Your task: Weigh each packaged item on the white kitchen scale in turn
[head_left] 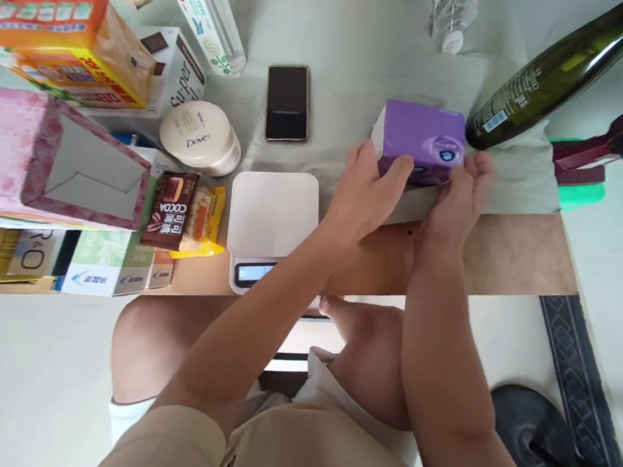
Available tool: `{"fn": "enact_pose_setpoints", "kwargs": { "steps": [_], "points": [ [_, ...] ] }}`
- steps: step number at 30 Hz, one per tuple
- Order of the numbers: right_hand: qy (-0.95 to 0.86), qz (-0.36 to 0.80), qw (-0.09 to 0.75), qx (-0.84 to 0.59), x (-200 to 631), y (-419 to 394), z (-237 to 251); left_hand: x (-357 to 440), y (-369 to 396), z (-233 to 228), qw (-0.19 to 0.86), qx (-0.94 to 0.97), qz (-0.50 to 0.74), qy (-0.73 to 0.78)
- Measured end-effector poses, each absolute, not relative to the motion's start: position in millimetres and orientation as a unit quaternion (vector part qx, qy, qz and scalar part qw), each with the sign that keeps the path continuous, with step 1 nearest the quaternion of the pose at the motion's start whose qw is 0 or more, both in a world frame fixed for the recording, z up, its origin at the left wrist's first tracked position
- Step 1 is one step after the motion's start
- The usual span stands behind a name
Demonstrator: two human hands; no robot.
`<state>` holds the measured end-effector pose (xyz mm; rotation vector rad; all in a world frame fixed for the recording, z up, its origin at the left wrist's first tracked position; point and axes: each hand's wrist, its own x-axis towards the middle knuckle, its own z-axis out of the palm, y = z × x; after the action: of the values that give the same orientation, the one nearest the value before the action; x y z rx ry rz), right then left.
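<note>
Two bare hands, one pack between them: a purple-and-white rectangular soft-wrapped pack (423, 131), set toward the right of the bench (520, 253), near its front edge. Left hand (372, 188) grasping the pack's left end, thumb laid along the near face; right hand (461, 191) with fingers bent in and gripping the near right corner. Just beyond that corner, one dark green glass bottle (550, 79), tilted in view. Left of the hands, one white flat kitchen scale (273, 216), display lit, nothing on its plate; behind it, one black-screened phone (288, 103), lying flat. One pale grey-green cloth (348, 42) covers most of the bench; a bare brown strip shows in front. Clear plastic bottles, two plainly seen: one printed bottle (207, 20) at far left-centre, one white-capped bottle (454, 18) at far right. Left cluster: one round cream tub (200, 135) marked Dove; two snack packets touching, one brown cocoa packet (169, 210) and one yellow packet (204, 221); one orange plastic-wrapped pack (70, 45); one white "Su-per" box (181, 72); one pink floral box (87, 165). More cartons under the pink one, partly hidden; count uncertain.
</note>
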<state>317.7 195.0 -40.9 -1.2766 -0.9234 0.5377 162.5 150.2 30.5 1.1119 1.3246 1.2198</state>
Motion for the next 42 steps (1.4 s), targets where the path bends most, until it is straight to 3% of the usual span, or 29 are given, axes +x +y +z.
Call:
{"fn": "enact_pose_setpoints", "kwargs": {
  "steps": [8, 13, 18, 28, 35, 42],
  "points": [
    [-0.461, 0.255, 0.674, -0.517, 309.1, 175.3, -28.0, 173.9, 148.4, 42.1, 0.471, 0.522, 0.495, 0.510],
    [-0.505, 0.258, 0.712, -0.414, 278.3, 138.0, 6.6, 125.8, 92.4, 65.6, 0.343, 0.562, 0.611, 0.440],
    [-0.596, 0.312, 0.666, -0.323, 233.3, 90.9, 22.2, 59.8, 16.9, 69.5, 0.323, 0.510, 0.640, 0.475],
    [-0.653, 0.299, 0.608, -0.337, 216.8, 76.9, 9.3, 20.1, -31.0, 43.8, 0.310, 0.482, 0.612, 0.544],
    [-0.585, 0.236, 0.673, -0.387, 212.4, 87.3, 2.9, 21.9, -40.1, 73.2, 0.210, 0.440, 0.678, 0.551],
    [-0.560, 0.228, 0.706, -0.368, 210.5, 93.7, -0.4, 15.9, -32.8, 60.1, 0.160, 0.449, 0.702, 0.529]
  ]
}}
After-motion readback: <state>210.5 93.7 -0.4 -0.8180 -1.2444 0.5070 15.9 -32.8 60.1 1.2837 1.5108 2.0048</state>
